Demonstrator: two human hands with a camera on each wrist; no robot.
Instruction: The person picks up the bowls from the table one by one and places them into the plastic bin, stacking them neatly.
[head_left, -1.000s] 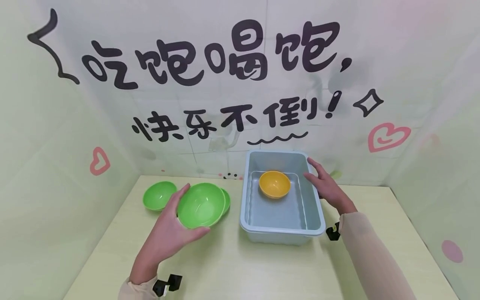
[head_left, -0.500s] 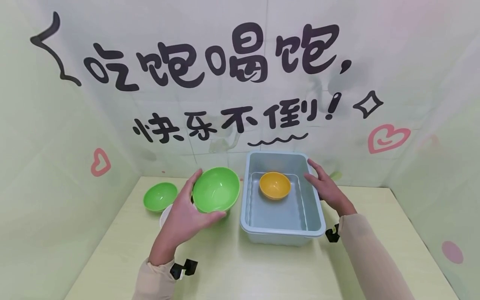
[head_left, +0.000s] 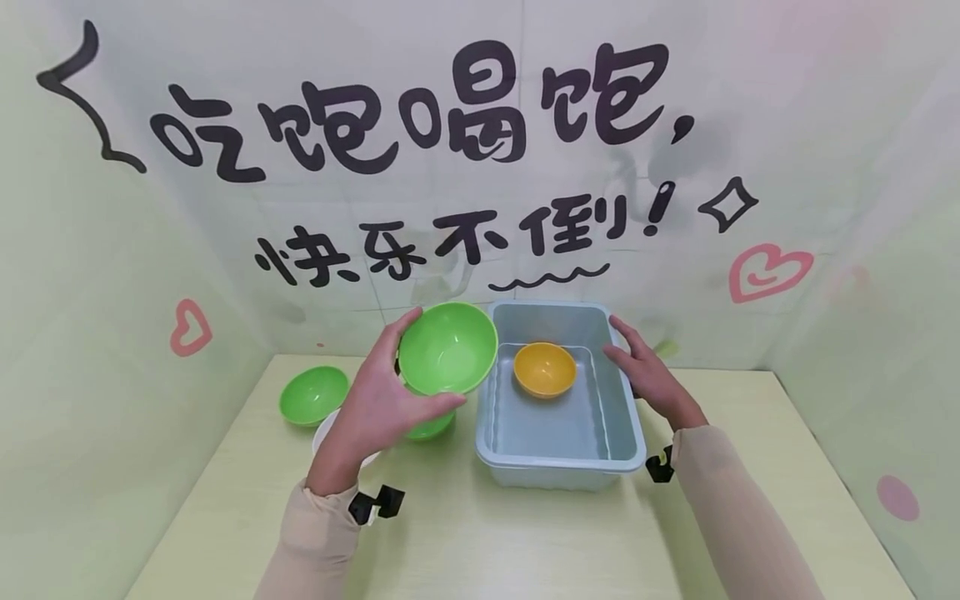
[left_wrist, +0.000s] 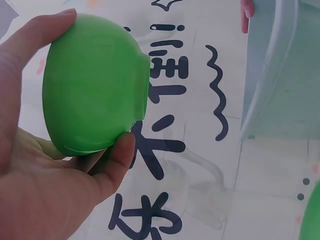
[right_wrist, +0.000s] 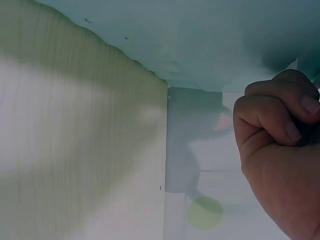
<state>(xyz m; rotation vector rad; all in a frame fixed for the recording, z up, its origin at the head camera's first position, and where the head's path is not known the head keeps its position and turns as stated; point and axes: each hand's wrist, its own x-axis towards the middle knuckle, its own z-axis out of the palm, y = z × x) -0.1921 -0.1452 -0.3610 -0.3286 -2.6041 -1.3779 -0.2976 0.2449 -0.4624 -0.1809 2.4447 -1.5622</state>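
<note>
My left hand (head_left: 378, 404) grips a green bowl (head_left: 448, 348) by its side, raised off the table near the tub's left rim. Thumb and fingers hold the bowl (left_wrist: 95, 85) from both sides in the left wrist view, its foot facing right. On the right, my right hand (head_left: 648, 379) holds the right rim of a light blue plastic tub (head_left: 561, 461). Its outer fingers (right_wrist: 270, 112) are curled beside the tub wall in the right wrist view. An orange bowl (head_left: 545, 369) sits inside the tub, toward the back.
Another green bowl (head_left: 313, 395) stands at the table's back left. Part of a white bowl (head_left: 324, 433) shows behind my left wrist, and one more green bowl (head_left: 431, 427) lies below the raised one. A printed cloth wall (head_left: 420, 192) closes off the back.
My left hand has lifted the green bowl and carried it right and toward the tub, uncovering the white bowl and the lower green bowl. The right hand stays on the rim.
</note>
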